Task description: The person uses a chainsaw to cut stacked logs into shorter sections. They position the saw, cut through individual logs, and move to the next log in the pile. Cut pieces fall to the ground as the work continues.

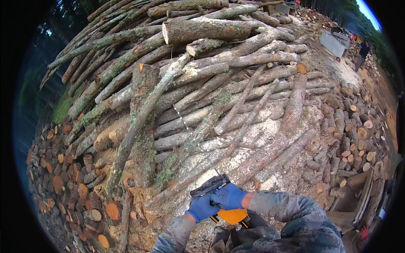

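Note:
Both of my hands wear blue gloves and are low in the middle of the head view, close together in front of my body. A chainsaw (233, 216) with an orange-yellow and black body is between them and my lap. My left hand (202, 208) is closed on its near left side, and my right hand (229, 196) grips beside the black upper part (209, 185). The gloves cover much of the grips. A thin rod with white dashes (182, 119) stretches forward over the logs. Just ahead, slender logs (190, 185) lie on sawdust.
A high pile of long logs (206, 31) fills the far side. Cut rounds (59, 183) are heaped at left, with shorter cut pieces (358, 135) at right. A thick log (144, 126) slopes toward me. Far right, a person (363, 52) stands near a grey metal machine (334, 43).

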{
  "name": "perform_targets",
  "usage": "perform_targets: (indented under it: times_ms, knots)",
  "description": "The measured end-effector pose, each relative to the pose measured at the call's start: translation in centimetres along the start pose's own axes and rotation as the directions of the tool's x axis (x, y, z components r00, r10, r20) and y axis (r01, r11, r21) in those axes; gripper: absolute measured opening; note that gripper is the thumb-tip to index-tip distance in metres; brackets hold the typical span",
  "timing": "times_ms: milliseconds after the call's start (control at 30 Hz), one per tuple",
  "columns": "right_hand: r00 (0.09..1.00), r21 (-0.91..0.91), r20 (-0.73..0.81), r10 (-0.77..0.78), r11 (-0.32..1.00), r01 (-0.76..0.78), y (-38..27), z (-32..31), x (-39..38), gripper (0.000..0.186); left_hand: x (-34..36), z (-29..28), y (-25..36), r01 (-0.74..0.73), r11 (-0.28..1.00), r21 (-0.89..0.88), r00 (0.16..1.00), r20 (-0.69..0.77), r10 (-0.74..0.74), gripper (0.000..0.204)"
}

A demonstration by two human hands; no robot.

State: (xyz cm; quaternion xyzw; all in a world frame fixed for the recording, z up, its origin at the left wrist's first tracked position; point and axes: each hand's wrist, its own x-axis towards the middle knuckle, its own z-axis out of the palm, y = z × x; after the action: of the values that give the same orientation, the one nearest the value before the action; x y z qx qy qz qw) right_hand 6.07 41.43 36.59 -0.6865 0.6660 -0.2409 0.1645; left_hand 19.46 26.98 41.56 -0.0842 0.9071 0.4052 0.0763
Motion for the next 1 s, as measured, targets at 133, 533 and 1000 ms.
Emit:
perform_targets:
  times_ms: [133,533,1000]
  knots:
    - [0.974,-0.032,-0.100,0.202,0.978,-0.206,0.2,-4.3,-3.9,0.043,3.4,1.4,1.9,0.248,0.964,-0.098,0.969,0.027,-0.246,0.072]
    - [0.677,0.534,0.061,0.733,0.549,-0.643,-1.0,2.1,-16.1,0.089,5.9,0.8,2.8,0.267,0.963,-0.028,0.964,0.012,-0.267,0.032]
    - [0.565,0.835,0.138,0.813,0.212,-0.508,0.4,15.3,-15.6,0.055,12.1,-3.4,6.4,0.210,0.973,0.094,0.977,0.016,-0.212,0.034]
